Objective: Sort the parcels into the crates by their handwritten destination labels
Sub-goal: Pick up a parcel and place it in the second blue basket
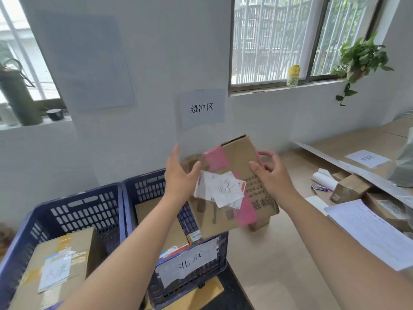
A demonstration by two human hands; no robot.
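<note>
Two hands hold one brown box (232, 186) up in the air. It hangs over the edge where the right blue crate (143, 186) meets the table (279, 253). The right hand (271, 175) grips the right side of the box, thumb on top and fingers curled round the back. The left hand (178, 173) is spread flat, with only its thumb touching the left edge of the box. A white note (225, 190) on the box has handwriting that looks like the word on the crate's sign (190, 262), so I think the box belongs in this crate.

What could go wrong? Only one hand really grips the box, and the box is tilted. It could slip and hit the crate's rim, or land on the table instead. The note looks loose at its corners, so it could peel off. Another box (172, 224) already lies in the crate, so this one might land crooked on it.

Some things are hard to see. The left arm hides part of the crate's inside. The left crate (73, 206) is cut off at the bottom, and the writing on the box (60, 265) inside it is blurry. Small boxes (350, 186) on the right are too blurry to read.
</note>
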